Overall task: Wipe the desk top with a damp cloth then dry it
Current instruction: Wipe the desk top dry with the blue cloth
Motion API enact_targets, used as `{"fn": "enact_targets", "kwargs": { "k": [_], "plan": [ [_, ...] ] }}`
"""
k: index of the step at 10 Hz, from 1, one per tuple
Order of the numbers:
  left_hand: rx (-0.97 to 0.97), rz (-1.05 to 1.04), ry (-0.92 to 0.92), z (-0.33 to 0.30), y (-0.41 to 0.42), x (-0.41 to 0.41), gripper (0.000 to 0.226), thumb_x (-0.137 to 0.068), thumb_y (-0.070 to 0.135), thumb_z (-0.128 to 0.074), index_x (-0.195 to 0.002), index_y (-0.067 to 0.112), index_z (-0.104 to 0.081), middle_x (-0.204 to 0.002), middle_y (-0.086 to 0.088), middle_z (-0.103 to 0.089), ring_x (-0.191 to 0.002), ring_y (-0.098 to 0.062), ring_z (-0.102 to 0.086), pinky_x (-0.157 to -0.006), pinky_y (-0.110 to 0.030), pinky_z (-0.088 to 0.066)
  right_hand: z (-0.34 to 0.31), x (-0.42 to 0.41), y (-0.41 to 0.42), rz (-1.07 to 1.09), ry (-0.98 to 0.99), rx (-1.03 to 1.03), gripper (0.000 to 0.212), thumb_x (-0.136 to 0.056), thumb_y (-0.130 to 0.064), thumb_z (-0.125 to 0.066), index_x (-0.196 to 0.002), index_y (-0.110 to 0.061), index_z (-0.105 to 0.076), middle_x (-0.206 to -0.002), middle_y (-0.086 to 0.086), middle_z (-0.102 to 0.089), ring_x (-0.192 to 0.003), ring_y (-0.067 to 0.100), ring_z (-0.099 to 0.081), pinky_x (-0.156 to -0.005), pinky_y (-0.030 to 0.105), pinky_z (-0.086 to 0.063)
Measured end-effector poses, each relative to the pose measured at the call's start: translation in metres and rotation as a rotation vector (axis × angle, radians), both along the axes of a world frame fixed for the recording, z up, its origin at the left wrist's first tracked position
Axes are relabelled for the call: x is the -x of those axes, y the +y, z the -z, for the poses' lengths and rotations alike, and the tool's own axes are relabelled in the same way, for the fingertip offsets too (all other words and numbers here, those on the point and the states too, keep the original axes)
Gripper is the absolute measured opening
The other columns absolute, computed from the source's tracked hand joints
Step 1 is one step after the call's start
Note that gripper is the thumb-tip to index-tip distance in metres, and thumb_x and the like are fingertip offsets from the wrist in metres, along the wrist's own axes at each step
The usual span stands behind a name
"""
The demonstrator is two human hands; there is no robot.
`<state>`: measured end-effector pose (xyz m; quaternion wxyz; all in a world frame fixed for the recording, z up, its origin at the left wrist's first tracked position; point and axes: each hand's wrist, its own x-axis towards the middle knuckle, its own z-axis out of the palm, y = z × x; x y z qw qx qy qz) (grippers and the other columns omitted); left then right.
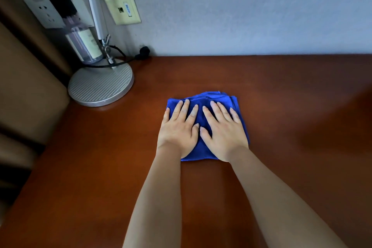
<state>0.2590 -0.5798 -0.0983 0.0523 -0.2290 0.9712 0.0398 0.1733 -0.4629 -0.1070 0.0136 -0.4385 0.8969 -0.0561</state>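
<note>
While both palms lie flat on the cloth (203, 117), the risk sits over at the lamp (100, 84), far to the left of it against the wall. A wide sweep that way could drive the cloth into the lamp's round ribbed base, snag the black cord (120, 60) looped behind it, or knock the clear bottle (84, 44) that stands just behind the base. From where I stand, I judge that corner the one place to slow down; the wall sockets (45, 13) above it also make a wet cloth unwelcome there.

Right of the lamp, on the open middle of the desk (281, 90), the left hand (178, 129) presses down with its fingers straight and slightly spread, gripping nothing. Its thumb nearly meets the thumb of the right hand (223, 129), which lies the same way, fingers long and fanned, flat on the fabric.

Under both hands the cloth is a deep blue, folded into a thick pad, with its layered edges showing at the far side and its near hem peeking out between the wrists. It looks soft and plush. Whether it is damp I cannot tell; the reddish-brown wood around it shows no clear wet streak.
</note>
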Motion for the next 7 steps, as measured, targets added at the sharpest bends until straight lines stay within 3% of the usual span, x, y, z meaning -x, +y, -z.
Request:
{"fn": "enact_targets", "kwargs": {
  "k": [1, 2, 3, 5, 6, 7],
  "plan": [
    [0.003, 0.003, -0.009, 0.0, -0.004, 0.003, 0.056, -0.103, 0.04, -0.012, -0.154, 0.026, 0.006, -0.162, 0.0, 0.012, -0.148, -0.016, 0.015, -0.12, -0.042, 0.007, 0.0, 0.006, -0.007, -0.018, 0.008, -0.01, 0.086, -0.077, -0.055, 0.007, -0.153, -0.022, -0.017, -0.161, 0.003, -0.01, -0.148, 0.017, -0.005, -0.12, 0.04, 0.0],
    [0.006, -0.019, -0.013, -0.001, 0.001, -0.006, 0.056, -0.103, 0.04, -0.011, -0.154, 0.024, 0.006, -0.162, -0.002, 0.012, -0.148, -0.018, 0.016, -0.12, -0.042, 0.007, -0.003, 0.001, -0.004, -0.051, 0.022, -0.052, 0.074, -0.088, -0.055, -0.001, -0.154, -0.021, -0.012, -0.162, 0.003, -0.005, -0.148, 0.018, -0.002, -0.12, 0.04, 0.0],
    [0.013, -0.046, -0.019, -0.001, 0.009, -0.028, 0.056, -0.103, 0.04, -0.011, -0.154, 0.023, 0.007, -0.162, -0.003, 0.013, -0.148, -0.019, 0.015, -0.12, -0.043, 0.006, -0.006, -0.016, 0.002, -0.091, 0.013, -0.083, 0.061, -0.1, -0.048, -0.02, -0.154, -0.022, -0.008, -0.162, 0.003, 0.0, -0.148, 0.017, 0.002, -0.12, 0.04, 0.002],
    [0.012, -0.081, -0.025, -0.001, 0.035, -0.085, 0.056, -0.103, 0.04, -0.011, -0.154, 0.023, 0.007, -0.162, -0.003, 0.012, -0.148, -0.019, 0.015, -0.12, -0.043, 0.005, -0.007, -0.072, 0.026, -0.117, -0.007, -0.078, 0.061, -0.1, -0.047, -0.021, -0.154, -0.022, -0.007, -0.162, 0.003, 0.001, -0.148, 0.018, 0.004, -0.12, 0.04, 0.004],
    [0.011, -0.087, -0.024, -0.001, 0.056, -0.117, 0.056, -0.103, 0.039, -0.011, -0.154, 0.023, 0.007, -0.162, -0.003, 0.012, -0.148, -0.019, 0.014, -0.12, -0.043, 0.006, -0.008, -0.103, 0.045, -0.128, -0.01, -0.082, 0.063, -0.099, -0.05, -0.015, -0.154, -0.022, -0.007, -0.162, 0.003, 0.0, -0.148, 0.018, 0.003, -0.12, 0.04, 0.003],
    [-0.002, -0.099, -0.017, -0.001, 0.076, -0.144, 0.057, -0.103, 0.039, -0.012, -0.154, 0.023, 0.006, -0.162, -0.003, 0.012, -0.148, -0.019, 0.015, -0.12, -0.043, 0.006, -0.009, -0.131, 0.064, -0.134, -0.022, -0.078, 0.083, -0.08, -0.056, 0.009, -0.154, -0.022, -0.01, -0.162, 0.003, -0.003, -0.149, 0.018, 0.0, -0.12, 0.04, 0.002]
  ]
}}
